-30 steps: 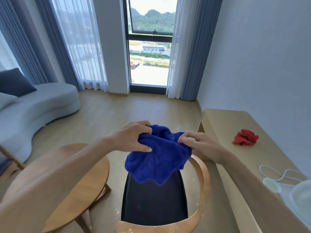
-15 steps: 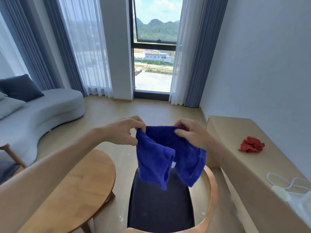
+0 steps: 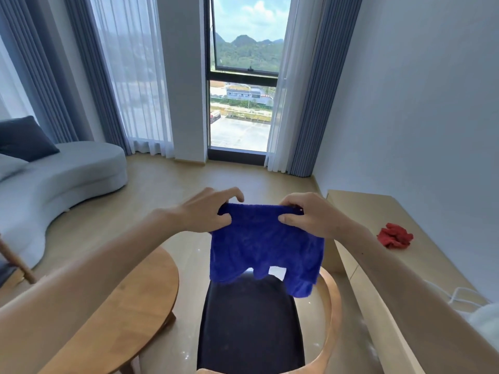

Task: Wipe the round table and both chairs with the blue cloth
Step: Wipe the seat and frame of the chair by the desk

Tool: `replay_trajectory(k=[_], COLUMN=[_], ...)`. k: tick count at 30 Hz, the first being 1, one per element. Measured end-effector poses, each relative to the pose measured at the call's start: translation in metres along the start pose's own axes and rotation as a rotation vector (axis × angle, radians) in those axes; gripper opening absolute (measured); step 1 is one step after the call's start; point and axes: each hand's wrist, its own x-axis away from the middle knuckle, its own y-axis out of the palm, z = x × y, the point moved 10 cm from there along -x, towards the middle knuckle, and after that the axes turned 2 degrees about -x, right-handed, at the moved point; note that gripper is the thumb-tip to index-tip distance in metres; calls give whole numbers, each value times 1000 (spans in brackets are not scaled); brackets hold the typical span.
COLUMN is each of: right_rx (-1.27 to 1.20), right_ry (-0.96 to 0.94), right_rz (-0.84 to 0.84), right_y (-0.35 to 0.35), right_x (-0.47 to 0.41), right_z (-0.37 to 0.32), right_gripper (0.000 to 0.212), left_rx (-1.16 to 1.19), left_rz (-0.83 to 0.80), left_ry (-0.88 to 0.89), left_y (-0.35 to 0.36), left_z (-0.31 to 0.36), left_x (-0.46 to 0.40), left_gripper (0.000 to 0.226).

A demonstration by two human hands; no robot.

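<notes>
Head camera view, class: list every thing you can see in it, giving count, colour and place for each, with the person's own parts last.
blue cloth: one, blue, held up over the chair
chair: one, dark seat with wooden frame, below the cloth
round table: one, wooden, left of the chair
second chair: partly seen, wooden, far left edge
red cloth: one, red, on the bench
bench: one, pale wood, along the right wall
sofa: one, grey, left
left hand: pinches the cloth's top edge
right hand: pinches the cloth's top edge
</notes>
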Motion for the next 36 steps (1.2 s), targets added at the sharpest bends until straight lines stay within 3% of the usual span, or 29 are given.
replay_trajectory(k=[5,9,14,18,24,33,36], right_rx=[29,38,131,125,92,157,39], right_ry=[41,54,57,79,56,43,74], right_rz=[101,109,150,168,149,213,228], right_y=[-7,-3,10,24,37,37,41], right_x=[1,0,-7,-16,-21,-10,-10], right_z=[5,4,-8,-20,-29,-23,-19], right_gripper=[17,17,16,14,16,16,15], left_rx=[-23,-108,-223,55,623,719,762], left_rz=[0,19,167,209,175,103,100], left_ry=[58,21,-155,-377,-627,-709,-725], left_y=[6,5,-4,-2,13,12,16], left_z=[12,10,4,-7,-19,-17,-15], left_x=[-3,-3,-9,-11,-2,1,0], left_gripper=[6,14,18,16,32,26,24])
